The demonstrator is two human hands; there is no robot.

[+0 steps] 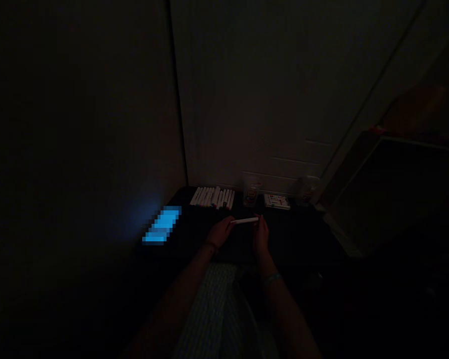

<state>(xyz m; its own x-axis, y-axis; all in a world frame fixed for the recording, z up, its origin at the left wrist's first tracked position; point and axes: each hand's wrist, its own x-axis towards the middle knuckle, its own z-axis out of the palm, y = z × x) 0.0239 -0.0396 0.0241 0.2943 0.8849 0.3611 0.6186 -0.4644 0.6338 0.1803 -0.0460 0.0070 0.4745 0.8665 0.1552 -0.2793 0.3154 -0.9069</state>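
I'm holding a white marker (245,221) crosswise in front of me with both hands, just above the dark tabletop (297,232). My left hand (220,232) is closed around the end nearest it, and my right hand (262,235) pinches the other end, though in this dim light I can't make out exactly how my fingers sit or whether the marker's cap is on. Both hands are gripping, and neither is resting on the table. The marker is roughly midway between the left and right edges of the tabletop, closer to the front edge than the back. Along the back edge, a tight row of white markers (212,197) lies side by side, just beyond my hands, and to its right stand a clear plastic tub (251,192), a flat pack of markers (277,201) and a second clear container (307,190). Toward the left edge, a glowing blue screen (161,224) lies pixelated and unreadable. There's dark tabletop between my hands and the row, and more to my right, while the wall (262,109) closes off the back edge, so my hands have more room sideways than forward
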